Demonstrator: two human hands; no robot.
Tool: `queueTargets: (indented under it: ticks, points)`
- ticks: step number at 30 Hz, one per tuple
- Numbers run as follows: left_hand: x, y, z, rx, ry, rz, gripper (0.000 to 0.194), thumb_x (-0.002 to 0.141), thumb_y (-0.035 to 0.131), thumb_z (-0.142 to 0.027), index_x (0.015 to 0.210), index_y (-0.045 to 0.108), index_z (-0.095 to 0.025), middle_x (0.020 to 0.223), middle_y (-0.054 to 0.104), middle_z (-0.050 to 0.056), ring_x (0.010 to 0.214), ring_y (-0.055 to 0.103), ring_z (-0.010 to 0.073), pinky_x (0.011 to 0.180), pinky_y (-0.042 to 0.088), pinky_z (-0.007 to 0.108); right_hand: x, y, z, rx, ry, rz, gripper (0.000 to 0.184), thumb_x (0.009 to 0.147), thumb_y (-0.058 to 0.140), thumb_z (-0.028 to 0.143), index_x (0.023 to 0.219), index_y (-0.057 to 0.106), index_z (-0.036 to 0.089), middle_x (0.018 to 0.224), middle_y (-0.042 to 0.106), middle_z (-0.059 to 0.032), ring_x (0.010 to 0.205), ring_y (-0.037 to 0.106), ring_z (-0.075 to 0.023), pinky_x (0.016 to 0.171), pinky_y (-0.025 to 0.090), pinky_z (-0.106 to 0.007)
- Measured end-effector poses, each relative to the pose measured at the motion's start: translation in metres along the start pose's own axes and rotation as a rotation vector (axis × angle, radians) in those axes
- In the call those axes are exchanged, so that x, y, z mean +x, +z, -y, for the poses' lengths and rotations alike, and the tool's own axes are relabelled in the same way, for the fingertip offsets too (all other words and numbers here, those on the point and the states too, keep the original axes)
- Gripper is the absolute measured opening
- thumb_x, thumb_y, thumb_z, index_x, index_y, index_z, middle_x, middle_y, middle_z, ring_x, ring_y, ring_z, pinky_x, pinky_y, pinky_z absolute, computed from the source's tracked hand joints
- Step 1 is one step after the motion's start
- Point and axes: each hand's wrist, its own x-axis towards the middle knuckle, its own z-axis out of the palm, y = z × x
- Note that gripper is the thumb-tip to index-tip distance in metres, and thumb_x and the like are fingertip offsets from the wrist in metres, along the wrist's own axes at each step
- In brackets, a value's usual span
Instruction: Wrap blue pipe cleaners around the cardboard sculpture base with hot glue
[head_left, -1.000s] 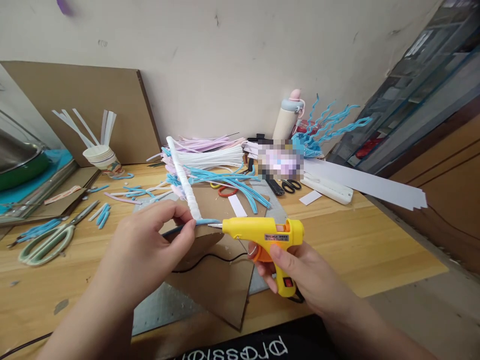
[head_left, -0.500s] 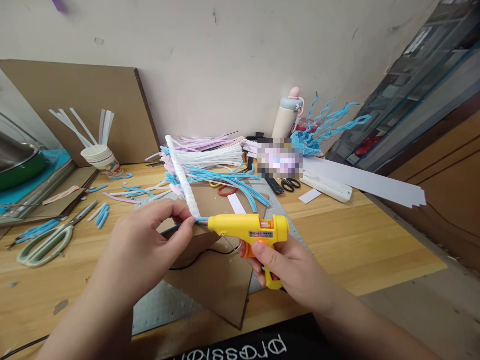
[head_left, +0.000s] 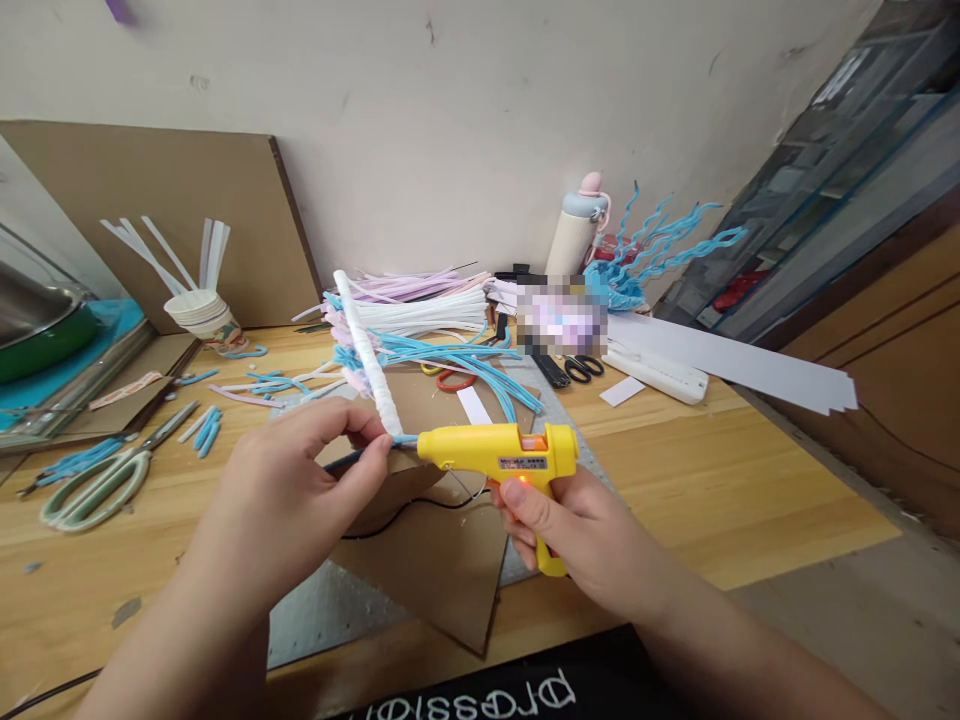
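My left hand is closed, pinching the lower end of a white wrapped stick that slants up and away, together with a blue pipe cleaner at its base. My right hand grips a yellow hot glue gun by the handle, a finger at its orange trigger. The gun's nozzle points left and sits right at the blue pipe cleaner, beside my left thumb and forefinger. Beneath both hands lie brown cardboard pieces on a grey mat.
Blue, white and pink pipe cleaners are piled behind the stick. Green-handled scissors lie at the left, black scissors and a white paper strip at the right. Paper cups, a bottle and a cardboard sheet stand near the wall.
My right hand has brought the glue gun leftward, so its nozzle now sits at the blue pipe cleaner at the stick's base. My left hand has held still.
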Motion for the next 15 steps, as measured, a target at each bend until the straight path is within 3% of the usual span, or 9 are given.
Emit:
queueTargets:
  ticks: [15]
  points:
    - [-0.0001, -0.0009, -0.0005, 0.0, -0.015, -0.005, 0.014, 0.081, 0.053, -0.031, 0.073, 0.061, -0.024, 0.067, 0.063, -0.005, 0.059, 0.052, 0.0103, 0.051, 0.037, 0.021, -0.0048, -0.0058, -0.0015, -0.107, 0.016, -0.054, 0.039, 0.091, 0.053, 0.059, 0.094, 0.061, 0.021, 0.06, 0.047, 0.0052, 0.054, 0.046, -0.0111, 0.051, 0.039, -0.026]
